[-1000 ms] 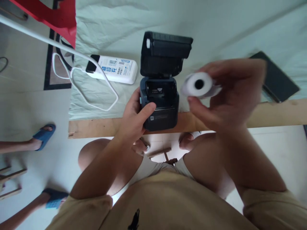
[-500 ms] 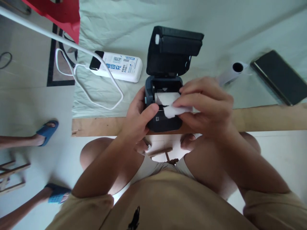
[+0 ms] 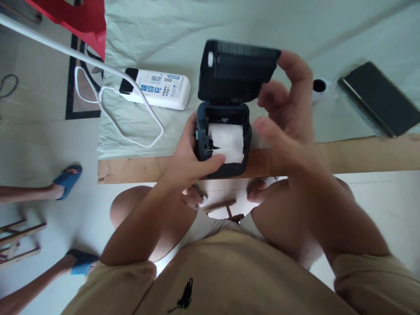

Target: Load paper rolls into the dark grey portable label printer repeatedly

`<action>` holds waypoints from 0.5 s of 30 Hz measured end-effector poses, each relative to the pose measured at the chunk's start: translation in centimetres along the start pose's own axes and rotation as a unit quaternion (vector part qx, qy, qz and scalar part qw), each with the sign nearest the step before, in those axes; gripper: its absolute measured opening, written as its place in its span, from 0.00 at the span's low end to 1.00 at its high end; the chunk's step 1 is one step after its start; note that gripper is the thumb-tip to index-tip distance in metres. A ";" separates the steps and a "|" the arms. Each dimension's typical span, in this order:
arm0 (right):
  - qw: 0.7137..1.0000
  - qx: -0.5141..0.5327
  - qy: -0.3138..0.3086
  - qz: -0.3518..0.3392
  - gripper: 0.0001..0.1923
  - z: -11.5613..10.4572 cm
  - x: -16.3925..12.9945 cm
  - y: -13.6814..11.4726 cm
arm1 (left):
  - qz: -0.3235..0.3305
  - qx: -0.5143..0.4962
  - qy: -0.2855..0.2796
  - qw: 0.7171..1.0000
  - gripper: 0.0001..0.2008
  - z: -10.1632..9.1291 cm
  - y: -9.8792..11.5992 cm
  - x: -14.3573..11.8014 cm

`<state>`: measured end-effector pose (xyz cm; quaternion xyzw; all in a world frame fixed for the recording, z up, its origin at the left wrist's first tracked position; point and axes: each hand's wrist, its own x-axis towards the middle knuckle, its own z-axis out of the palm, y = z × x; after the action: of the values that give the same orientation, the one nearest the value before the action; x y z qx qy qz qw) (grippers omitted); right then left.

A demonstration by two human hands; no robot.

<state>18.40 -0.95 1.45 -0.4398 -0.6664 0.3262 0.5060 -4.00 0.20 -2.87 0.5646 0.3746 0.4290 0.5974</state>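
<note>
Small dark printer (image 3: pixel 226 168), standing at the near edge of a cloth-covered table (image 3: pixel 229 22), lid (image 3: pixel 238 70) raised upright at the far side. Paper roll (image 3: pixel 227 142), white, seated in the open compartment, its loose end lying over the near lip. Left hand (image 3: pixel 190 157) clasps the printer's left side, thumb pressed on the paper end. Right hand (image 3: pixel 288 113) raised to the right of the lid, fingers loosely spread, one fingertip at the lid's top right corner; contact looks likely but blur prevents certainty. Second roll (image 3: pixel 317 86), right of the lid, partly hidden behind the right hand. Dark phone (image 3: pixel 379 98), far right. White power bank (image 3: pixel 157 89) with white cable (image 3: pixel 131 127), left of the printer.
</note>
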 end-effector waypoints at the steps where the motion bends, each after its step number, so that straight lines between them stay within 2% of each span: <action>1: 0.999 0.041 -0.008 0.011 0.29 -0.1 0.1 -0.1 | 0.006 0.000 0.007 1.000 0.49 0.0 0.0 0.0; 4: 0.997 0.073 -0.008 0.019 0.26 -0.8 -0.1 -0.2 | 0.008 -0.006 0.020 1.000 0.48 0.2 0.1 -0.2; 7: 0.999 0.005 -0.043 -0.012 0.24 -0.8 -0.3 0.3 | 0.003 -0.030 0.014 0.999 0.48 0.4 0.2 -0.5; 9: 0.997 -0.024 -0.072 -0.027 0.25 -0.2 -0.5 0.8 | 0.001 -0.055 0.016 0.998 0.44 0.4 0.2 -0.6; 12: 0.996 -0.027 -0.083 0.005 0.27 1.1 -0.7 1.5 | -0.017 -0.063 0.032 0.997 0.35 0.5 0.2 -0.7; 15: 0.995 -0.019 -0.092 0.036 0.30 1.5 -0.7 1.6 | -0.046 -0.051 0.041 0.997 0.33 0.7 0.3 -0.6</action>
<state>17.42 -0.96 -0.66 -0.4412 -0.6996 0.3711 0.4220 -3.64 -0.63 -2.55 0.4977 0.4020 0.4423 0.6286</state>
